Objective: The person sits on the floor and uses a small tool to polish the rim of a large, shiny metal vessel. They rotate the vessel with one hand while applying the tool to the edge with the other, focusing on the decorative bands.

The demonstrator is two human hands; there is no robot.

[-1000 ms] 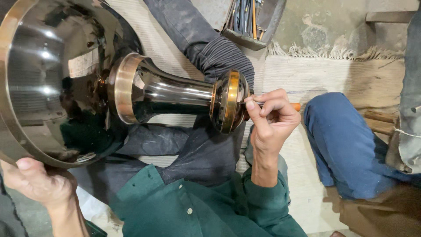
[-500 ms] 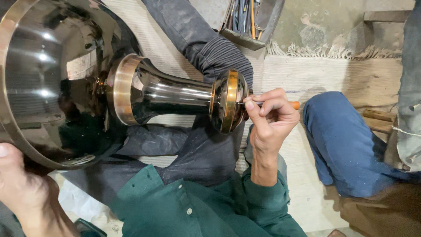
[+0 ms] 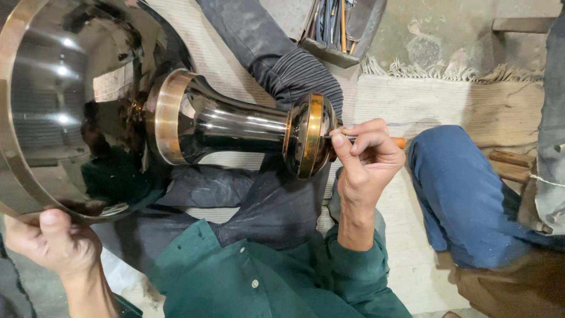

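The left hand [image 3: 50, 247] has slid back up to clamp the bowl [image 3: 65, 106] rim, steadying it while the right hand [image 3: 365, 162] stays pinched on the screwdriver [image 3: 400, 142] at the foot [image 3: 309, 135].

I see soft, even indoor light; small glare spots on the polished metal bowl [image 3: 53, 118]; focus sharp throughout.

Left hand [image 3: 53, 247] low at the near left, thumb up and pressed over a rim edge, remaining fingers curled under and out of sight. Left forearm bare, dropping toward the bottom edge. Right hand [image 3: 366, 162] raised mid-frame, fingers bunched in a tight pinch (thumb and forefinger tips meeting at the front). Right wrist bent slightly back, forearm rising nearly vertical out of a dark green sleeve pushed back from the wrist.
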